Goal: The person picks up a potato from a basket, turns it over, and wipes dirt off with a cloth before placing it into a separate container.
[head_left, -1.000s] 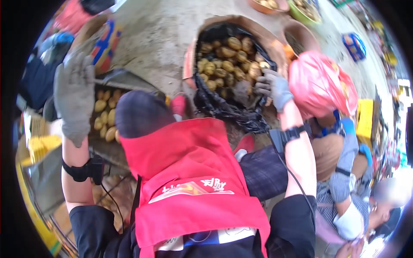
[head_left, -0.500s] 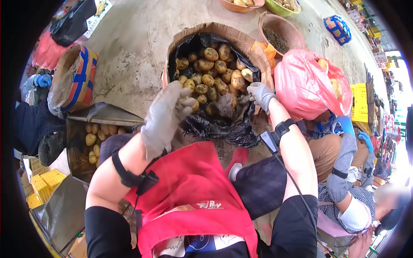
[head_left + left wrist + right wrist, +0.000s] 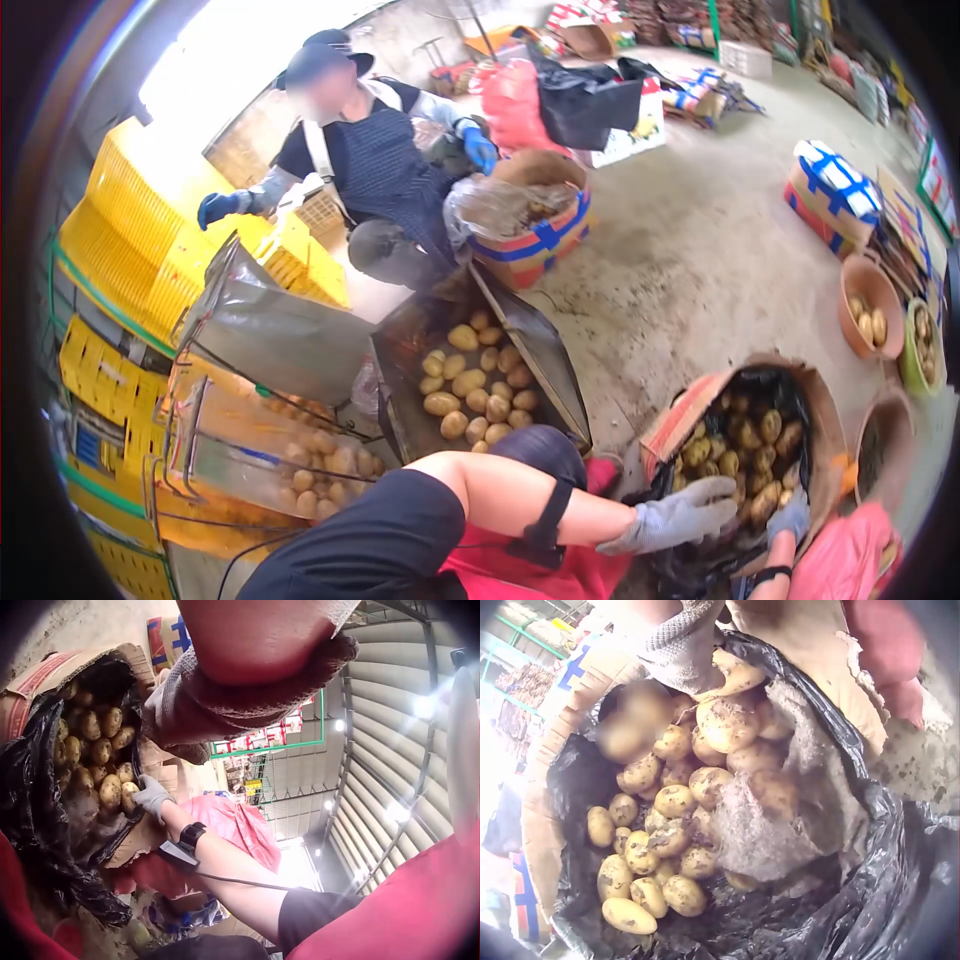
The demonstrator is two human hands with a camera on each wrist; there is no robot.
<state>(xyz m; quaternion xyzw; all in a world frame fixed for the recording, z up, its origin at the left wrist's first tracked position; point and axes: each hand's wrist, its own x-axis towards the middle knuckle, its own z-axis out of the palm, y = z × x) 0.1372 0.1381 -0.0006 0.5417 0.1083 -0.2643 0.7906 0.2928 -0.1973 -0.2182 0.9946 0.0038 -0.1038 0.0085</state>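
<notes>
Potatoes (image 3: 673,801) fill a cardboard box (image 3: 835,440) lined with a black plastic bag (image 3: 870,847). My left hand (image 3: 690,515), in a grey knit glove, reaches over the bag's near side with its fingers extended and nothing in them. In the left wrist view the same gloved hand (image 3: 217,701) is close to the camera. The gloved right hand (image 3: 788,517) rests at the box's right side, fingertips against a potato (image 3: 727,724) by the bag's edge. Beside that potato lies a dirty grey, cloth-like piece (image 3: 757,836).
A dark metal bin (image 3: 545,340) of cleaner-looking potatoes stands left of the box. Beyond it a person (image 3: 385,150) in blue gloves sits by a striped carton (image 3: 535,245). A pink bag (image 3: 840,560) and a brown tub (image 3: 885,440) stand right; yellow crates (image 3: 140,240) are stacked left.
The head view has swung left, bringing the metal bin and the seated person into sight. My left hand came from above the bin over to the potato box. The right hand stays at the box's edge.
</notes>
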